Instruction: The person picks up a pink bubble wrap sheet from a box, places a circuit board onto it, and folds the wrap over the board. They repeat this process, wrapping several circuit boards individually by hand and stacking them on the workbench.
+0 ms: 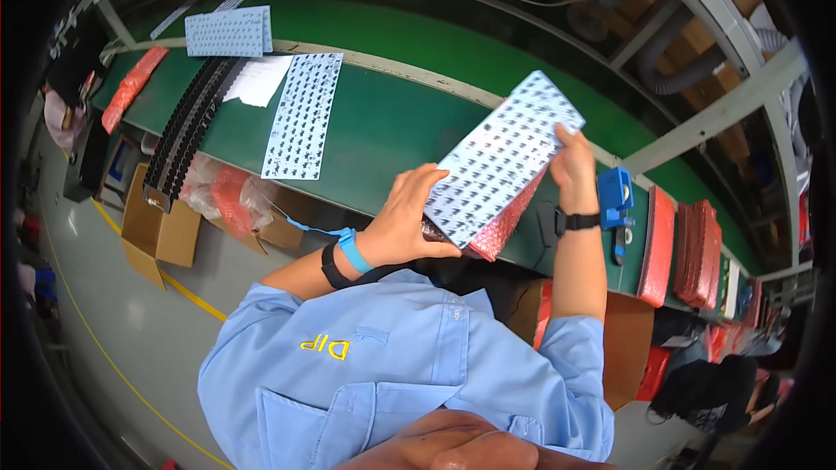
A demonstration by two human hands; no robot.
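Observation:
A white keyboard circuit board [498,165], dotted with rows of small black marks, is tilted between my two hands. My left hand [407,211] grips its near left end, with the thumb at the lower corner and the fingers along the edge. At the far right edge, my right hand [572,161] is closed on the board, its thumb on top. Pink bubble wrap [502,231] shows just beneath; whether it touches the board I cannot tell. A second white board [302,117] lies flat on the green bench to the left. Another board [225,33] stands at the black slotted rack [193,120].
A blue tape dispenser [615,193] sits right of my right hand. Beyond it are red bubble-wrap packs [657,248] and a stack of them [699,252]. Open cartons [157,224] stand below the bench's front edge. A metal frame post [714,109] rises at right. A blue cord [300,226] trails from my left wrist.

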